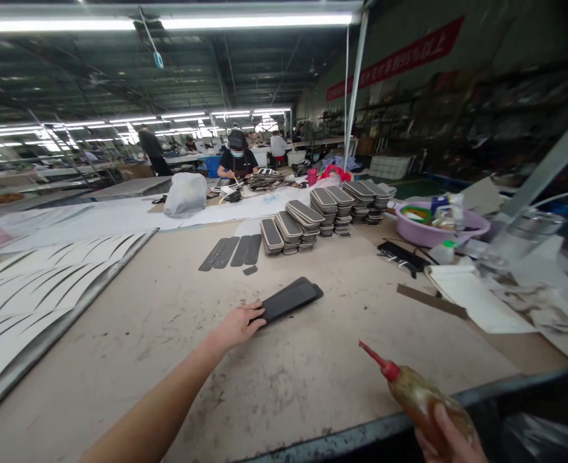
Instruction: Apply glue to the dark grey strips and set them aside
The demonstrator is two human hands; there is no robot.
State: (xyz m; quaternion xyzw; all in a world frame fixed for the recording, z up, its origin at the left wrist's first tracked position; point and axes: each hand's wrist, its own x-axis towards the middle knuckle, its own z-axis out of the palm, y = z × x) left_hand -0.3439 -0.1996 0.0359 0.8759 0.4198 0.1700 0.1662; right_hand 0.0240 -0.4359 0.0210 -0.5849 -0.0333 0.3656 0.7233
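My left hand (240, 325) rests at the near left end of some dark flat strips (291, 299), its fingers on their edge. The strips overlap in a small pile on the tabletop. In my right hand (450, 437), at the lower right, is a glue bottle (421, 395) with a red nozzle that points up and left, above the table. Several thin dark pieces (238, 251) lie flat beyond my left hand, with a small dark scrap (250, 271) beside them. Stacks of grey, light-edged pieces (308, 218) stand behind.
A purple basin (438, 228) holds assorted items at the right. Near it lie glasses (399, 260), a brown strip (431, 301) and white paper (477, 299). White cut sheets (47, 283) cover the left. A person (238, 157) works across the table beside a plastic bag (186, 195).
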